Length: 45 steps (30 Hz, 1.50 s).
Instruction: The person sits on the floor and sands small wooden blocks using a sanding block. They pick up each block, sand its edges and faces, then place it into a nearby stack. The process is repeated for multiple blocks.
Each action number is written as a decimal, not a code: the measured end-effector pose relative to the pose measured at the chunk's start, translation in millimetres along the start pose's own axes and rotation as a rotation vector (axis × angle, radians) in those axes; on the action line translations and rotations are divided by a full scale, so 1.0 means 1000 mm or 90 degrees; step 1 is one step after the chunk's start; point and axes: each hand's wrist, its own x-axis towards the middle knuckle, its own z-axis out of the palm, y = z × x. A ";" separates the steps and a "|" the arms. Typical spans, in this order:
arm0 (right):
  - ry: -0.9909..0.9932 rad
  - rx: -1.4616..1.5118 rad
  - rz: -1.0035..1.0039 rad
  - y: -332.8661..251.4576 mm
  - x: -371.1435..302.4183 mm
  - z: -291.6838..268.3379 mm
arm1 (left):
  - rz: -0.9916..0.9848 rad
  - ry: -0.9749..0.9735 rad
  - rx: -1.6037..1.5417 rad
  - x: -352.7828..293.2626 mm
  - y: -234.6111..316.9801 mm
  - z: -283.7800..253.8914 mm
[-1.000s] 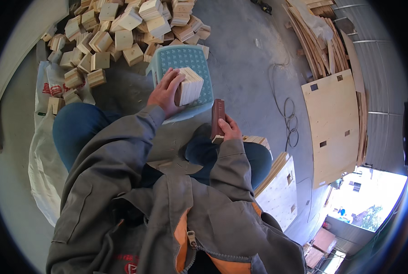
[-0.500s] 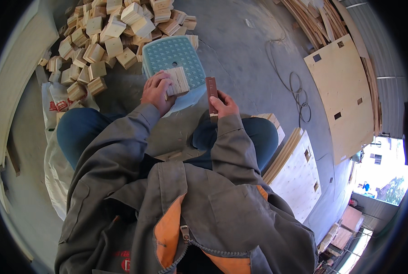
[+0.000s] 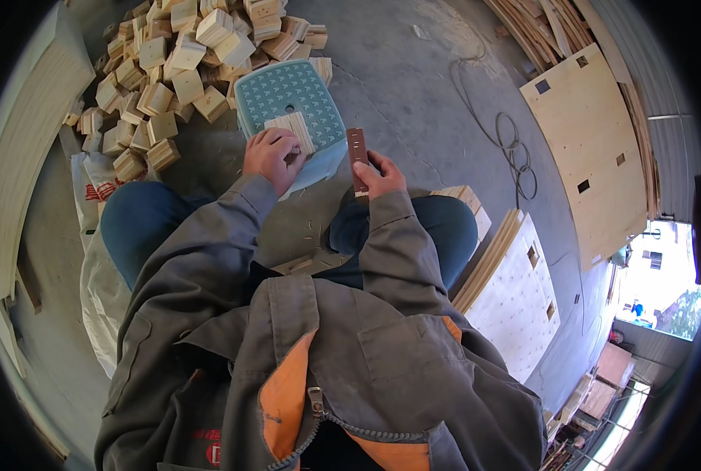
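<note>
My left hand (image 3: 272, 155) is closed on the near edge of a layered plywood block (image 3: 292, 129) at the top of a pale blue-green plastic stool (image 3: 268, 89). The fingers curl over the block's near-left side and hide part of it. To the right of the stool, my right hand (image 3: 380, 176) grips a flat reddish-brown strip (image 3: 357, 149) with short light marks across its face. The strip stands nearly upright in view, its upper part bare and its lower part behind the thumb.
A large heap of plywood blocks (image 3: 162, 78) lies beyond the stool at the far left. A white sack (image 3: 95, 259) sits by my left knee. Stacked plywood panels (image 3: 515, 294) stand right of my right knee, larger boards (image 3: 590, 157) farther right. A looped cable (image 3: 511, 145) lies on the floor.
The block has shifted slightly away from me over the stool and turned in my left hand. My right hand still holds the brown strip. The whole view has shifted a little.
</note>
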 end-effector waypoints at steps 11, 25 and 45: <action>-0.014 -0.035 -0.005 -0.004 0.000 0.006 | -0.021 -0.009 0.057 0.009 0.000 0.000; -0.011 -0.111 -0.073 0.002 -0.001 0.018 | -0.400 0.078 -0.241 -0.006 -0.090 -0.002; 0.108 -0.575 -0.458 -0.031 0.011 0.053 | -0.315 -0.107 -0.269 -0.011 -0.045 0.005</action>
